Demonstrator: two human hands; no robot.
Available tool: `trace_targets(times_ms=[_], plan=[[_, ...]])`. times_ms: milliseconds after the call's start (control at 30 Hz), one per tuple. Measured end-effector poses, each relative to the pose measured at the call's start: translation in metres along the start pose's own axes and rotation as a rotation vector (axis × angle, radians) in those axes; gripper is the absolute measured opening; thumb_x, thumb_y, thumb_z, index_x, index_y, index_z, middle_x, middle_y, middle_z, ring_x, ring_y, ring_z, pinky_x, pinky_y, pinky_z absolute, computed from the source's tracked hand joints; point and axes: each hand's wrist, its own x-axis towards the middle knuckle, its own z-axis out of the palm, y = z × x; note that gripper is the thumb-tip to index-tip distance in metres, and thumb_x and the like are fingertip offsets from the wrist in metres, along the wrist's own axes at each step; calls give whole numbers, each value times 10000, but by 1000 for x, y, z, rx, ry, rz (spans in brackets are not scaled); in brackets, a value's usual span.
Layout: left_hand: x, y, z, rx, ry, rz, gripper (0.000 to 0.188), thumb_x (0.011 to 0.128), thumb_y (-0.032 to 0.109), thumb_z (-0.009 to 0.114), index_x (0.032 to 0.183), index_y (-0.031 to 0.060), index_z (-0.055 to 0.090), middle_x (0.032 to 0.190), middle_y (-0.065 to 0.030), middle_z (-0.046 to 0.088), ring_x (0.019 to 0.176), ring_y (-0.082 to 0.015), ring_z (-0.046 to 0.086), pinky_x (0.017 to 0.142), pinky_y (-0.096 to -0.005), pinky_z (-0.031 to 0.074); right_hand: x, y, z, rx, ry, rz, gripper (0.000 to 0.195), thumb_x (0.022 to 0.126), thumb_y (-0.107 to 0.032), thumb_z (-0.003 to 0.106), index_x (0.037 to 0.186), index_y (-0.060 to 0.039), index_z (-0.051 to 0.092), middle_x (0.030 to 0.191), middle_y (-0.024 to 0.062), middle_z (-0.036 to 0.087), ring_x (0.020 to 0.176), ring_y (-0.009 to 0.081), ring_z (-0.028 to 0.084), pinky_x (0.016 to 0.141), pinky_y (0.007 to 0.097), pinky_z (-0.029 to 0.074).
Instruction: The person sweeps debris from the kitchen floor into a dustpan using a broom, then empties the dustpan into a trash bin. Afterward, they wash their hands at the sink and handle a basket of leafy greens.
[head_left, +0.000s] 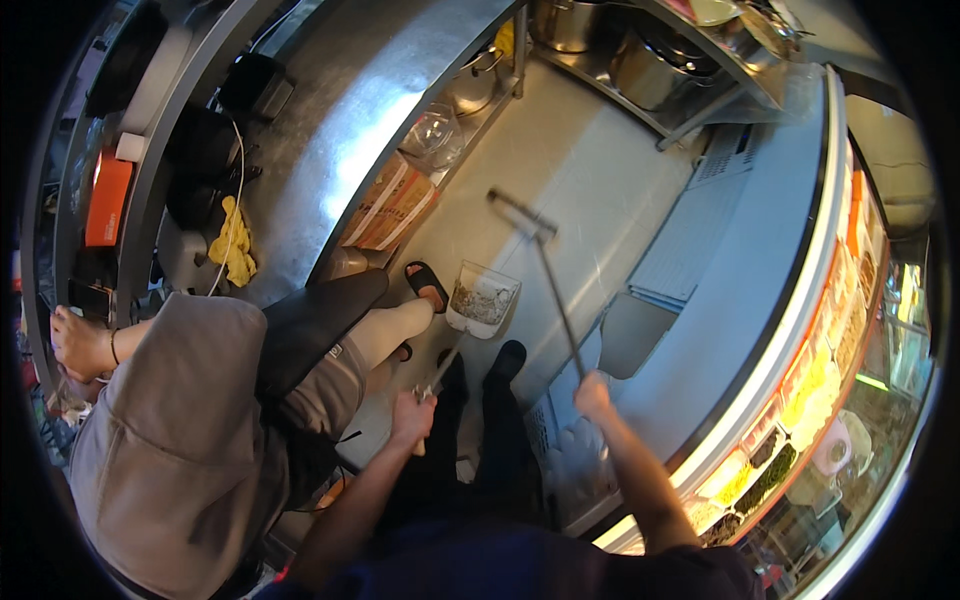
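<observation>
My left hand (413, 420) is closed around the handle of a long-handled dustpan (483, 301). The pan rests on the floor in front of my feet, with dark and pale debris lying in it. In my right hand (592, 397) is the dark pole of a floor broom or squeegee (523, 213); which of the two, I cannot tell. Its narrow crosswise head is at the floor, beyond the dustpan and apart from it. The pole slants from my right hand up to the head.
Close on my left sits a person in a grey-brown top (180, 435), a sandalled foot (426, 286) beside the dustpan. A steel counter (352, 135) has a cardboard box (390, 202) beneath. On the right runs a lit food display counter (750, 300). Pots (649, 71) stand on a far shelf.
</observation>
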Motion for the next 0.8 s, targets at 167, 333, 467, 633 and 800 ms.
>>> trace_targets(times_ms=[167, 333, 467, 633, 800], plan=[[-2, -11, 31, -411, 37, -223, 92, 832, 105, 578, 824, 14, 568, 545, -30, 459, 373, -129, 441, 317, -296, 338, 302, -27, -47, -243, 113, -39, 159, 785, -109, 577, 851, 9, 660, 840, 197, 660, 793, 331, 665, 669, 421, 542], [27, 17, 21, -405, -28, -218, 224, 825, 43, 518, 1047, 18, 533, 586, -31, 465, 359, -117, 398, 308, -295, 316, 326, -23, -6, -122, 210, 86, 212, 872, -119, 495, 987, 7, 622, 985, 232, 632, 915, 342, 642, 752, 427, 526], [24, 7, 16, -415, 84, -265, 166, 823, 89, 543, 954, -13, 551, 496, -21, 423, 334, -134, 398, 317, -313, 321, 165, 9, 40, -27, -84, 228, 268, 934, -195, 359, 1043, -13, 522, 1001, 275, 615, 960, 421, 602, 830, 482, 485], [34, 16, 20, -322, 84, -206, 149, 815, 77, 582, 724, -34, 540, 503, -71, 478, 343, -184, 461, 321, -346, 358, 35, 34, -51, -335, -329, 140, 182, 858, -103, 473, 978, 10, 551, 999, 287, 618, 928, 416, 622, 813, 465, 507], [34, -8, 23, -342, 28, -178, 123, 810, 75, 592, 775, -37, 553, 518, -75, 495, 347, -189, 465, 324, -347, 361, -16, 2, -141, -433, -408, 92, 323, 800, -80, 552, 1099, 41, 543, 1021, 262, 621, 974, 399, 616, 831, 453, 514]])
